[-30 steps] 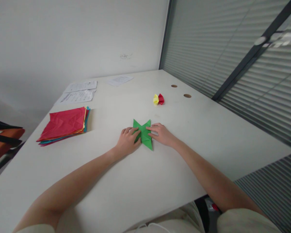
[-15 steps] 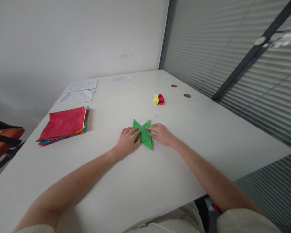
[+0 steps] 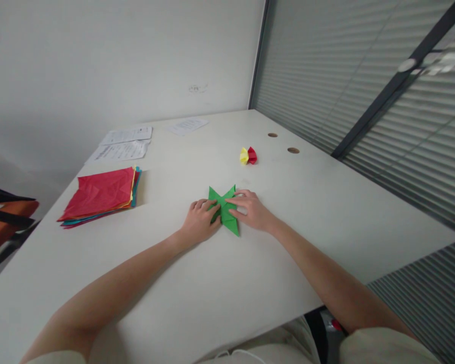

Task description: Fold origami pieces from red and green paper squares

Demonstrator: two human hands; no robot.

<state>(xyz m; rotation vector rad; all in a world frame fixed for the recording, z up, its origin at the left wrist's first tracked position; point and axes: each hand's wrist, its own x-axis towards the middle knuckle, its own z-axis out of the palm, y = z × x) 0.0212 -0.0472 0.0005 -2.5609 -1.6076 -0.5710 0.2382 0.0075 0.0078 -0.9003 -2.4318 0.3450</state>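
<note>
A green piece of folded origami paper lies flat on the white table, with pointed corners sticking out at the top and lower right. My left hand rests over its left side, fingers spread and pressing on the paper. From the right, my right hand reaches over the other side, its fingers apart and fingertips touching near the middle. Both hands cover parts of the folds. Beyond them sits a small yellow and red folded paper piece.
A stack of coloured paper sheets, red on top, lies on the left. Behind it are printed sheets and another printed sheet. Two round holes pierce the table near the blinds. An orange item stands beyond the left edge.
My right hand has shifted slightly left, its fingertips reaching further over the green paper toward the middle. My left hand stays in place.
</note>
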